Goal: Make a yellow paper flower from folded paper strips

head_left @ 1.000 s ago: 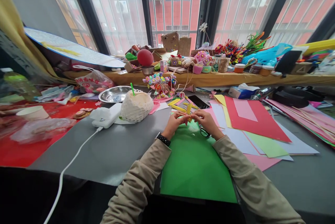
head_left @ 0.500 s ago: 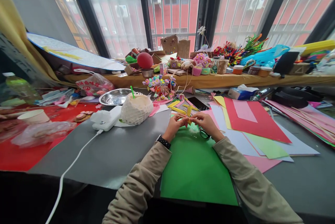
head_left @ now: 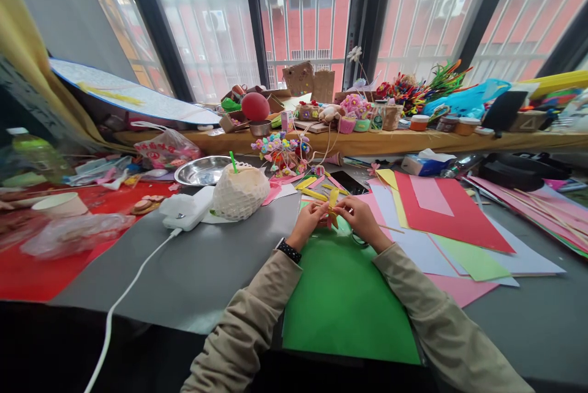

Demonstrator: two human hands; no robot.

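Between my two hands is a small yellow paper piece (head_left: 333,198), with a bit of pink paper showing below it. My left hand (head_left: 311,220) pinches it from the left, fingers closed. From the right, my right hand (head_left: 361,217) grips it between thumb and fingertips. Both hands hover over the far end of a green sheet (head_left: 346,301). Partly hidden under my right hand lie scissors (head_left: 359,239), only a dark handle loop showing. Just beyond the hands are yellow paper strips (head_left: 313,194) and a dark phone (head_left: 349,182).
Left of the hands stand a netted coconut (head_left: 241,192) with a green straw, a white charger (head_left: 187,209) with its cable, and a metal dish (head_left: 202,171). Coloured paper sheets (head_left: 452,209) overlap on the right. Craft flowers (head_left: 281,151) stand behind, before a crowded ledge (head_left: 220,139).
The yellow paper piece has been turned and sits more upright, with more of it showing. My right hand's fingers have shifted slightly and now cover more of the scissors.
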